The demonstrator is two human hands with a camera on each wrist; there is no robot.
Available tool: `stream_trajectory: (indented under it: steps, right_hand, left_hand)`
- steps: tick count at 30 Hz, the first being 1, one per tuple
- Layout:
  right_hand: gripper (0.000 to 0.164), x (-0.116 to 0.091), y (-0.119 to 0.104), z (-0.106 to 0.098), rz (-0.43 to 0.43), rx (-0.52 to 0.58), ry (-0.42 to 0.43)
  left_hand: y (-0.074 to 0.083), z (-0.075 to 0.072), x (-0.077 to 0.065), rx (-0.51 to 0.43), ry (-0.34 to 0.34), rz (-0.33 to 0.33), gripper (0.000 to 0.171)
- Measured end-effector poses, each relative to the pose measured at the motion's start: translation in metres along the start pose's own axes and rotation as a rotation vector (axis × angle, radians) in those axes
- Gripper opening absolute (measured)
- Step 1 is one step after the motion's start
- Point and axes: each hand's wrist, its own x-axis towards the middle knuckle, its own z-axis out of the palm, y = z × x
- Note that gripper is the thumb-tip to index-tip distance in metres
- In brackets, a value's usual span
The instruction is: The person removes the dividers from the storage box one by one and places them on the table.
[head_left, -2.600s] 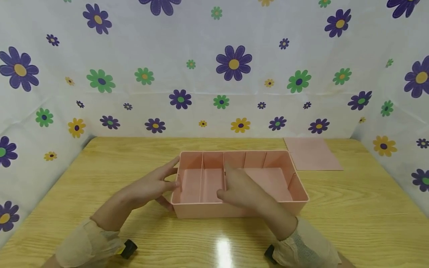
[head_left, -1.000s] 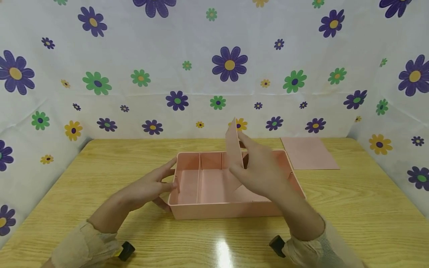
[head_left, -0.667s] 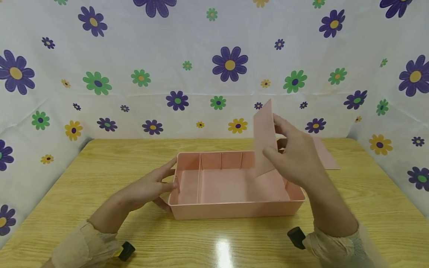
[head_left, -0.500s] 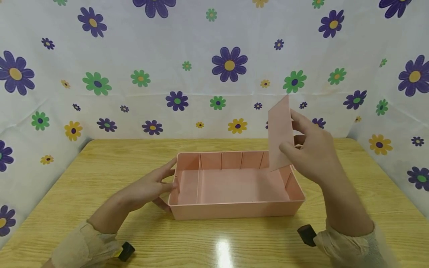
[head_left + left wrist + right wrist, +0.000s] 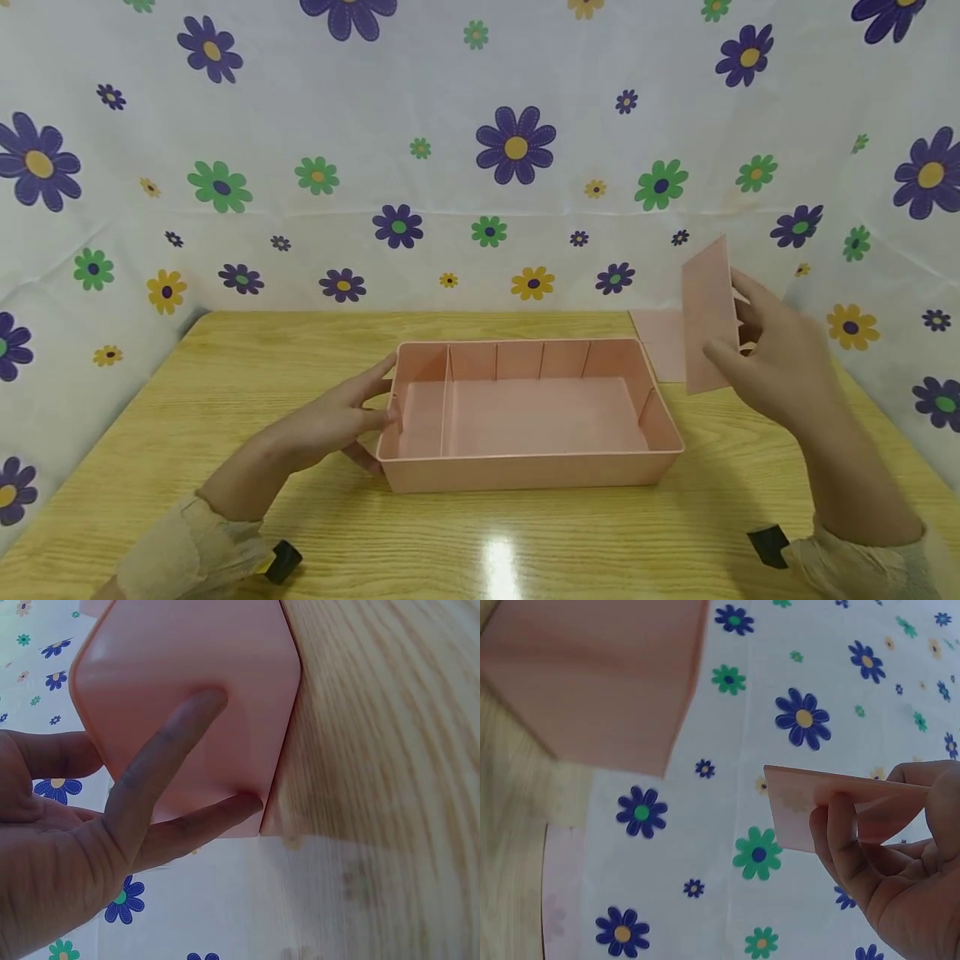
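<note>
A pink open-topped storage box [image 5: 525,472] sits lengthwise on the table. One divider [image 5: 447,400] stands across it near the left end, and thin slot ridges line its far wall. My left hand [image 5: 326,425] grips the left end wall, one fingertip over the rim. In the left wrist view, other fingers [image 5: 165,761] are spread against the outer wall. To the right of the box my right hand [image 5: 787,358] holds up a flat pink divider panel [image 5: 707,321], thumb on its near face and fingers behind. The right wrist view shows this panel [image 5: 793,814] pinched near one end.
Behind the raised panel, a flat pink sheet [image 5: 663,342] lies on the wooden table [image 5: 300,350], partly hidden. A white cloth [image 5: 420,83] with printed flowers hangs round the back and sides. A dark wrist-worn device [image 5: 767,546] shows under each sleeve.
My right hand has pulled the second divider out of the box, lifted it and carried it rightward past the right end. The left hand keeps its hold on the box.
</note>
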Motion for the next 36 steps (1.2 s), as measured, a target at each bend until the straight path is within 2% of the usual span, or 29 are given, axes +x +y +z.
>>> stream_trajectory:
  steps: [4,7,13,16,19,23,25,31,36]
  right_hand:
    - [0.075,-0.004,0.026,-0.008,-0.094,-0.106,0.012]
    - [0.069,-0.004,0.04,-0.014,-0.163,-0.181,-0.026]
    - [0.028,0.003,0.06,-0.014,-0.186,-0.44,-0.159]
    - [0.014,0.005,0.069,-0.009,-0.166,-0.503,-0.23]
    - [0.013,0.005,0.077,-0.003,-0.114,-0.513,-0.359]
    - [0.021,0.003,0.085,0.005,-0.06,-0.506,-0.519]
    - [0.022,0.002,0.089,0.008,-0.046,-0.504,-0.553]
    - [0.025,-0.006,0.102,0.018,-0.08,-0.463,-0.624]
    - [0.03,-0.01,0.109,0.02,-0.043,-0.41,-0.723]
  left_hand:
    - [0.002,-0.002,-0.001,-0.003,-0.001,-0.002,0.07]
    - [0.003,-0.003,-0.003,-0.003,-0.007,-0.002,0.07]
    - [0.002,-0.004,-0.005,-0.011,-0.027,0.004,0.069]
    - [0.002,-0.004,-0.004,-0.012,-0.028,0.009,0.07]
    - [0.002,-0.003,-0.003,-0.012,-0.035,0.014,0.07]
    - [0.003,-0.002,-0.002,-0.012,-0.041,0.016,0.07]
    - [0.003,-0.001,-0.002,-0.012,-0.042,0.014,0.07]
    - [0.003,0.0,-0.001,-0.006,-0.04,0.009,0.069]
    - [0.002,0.001,0.0,-0.003,-0.036,0.004,0.069]
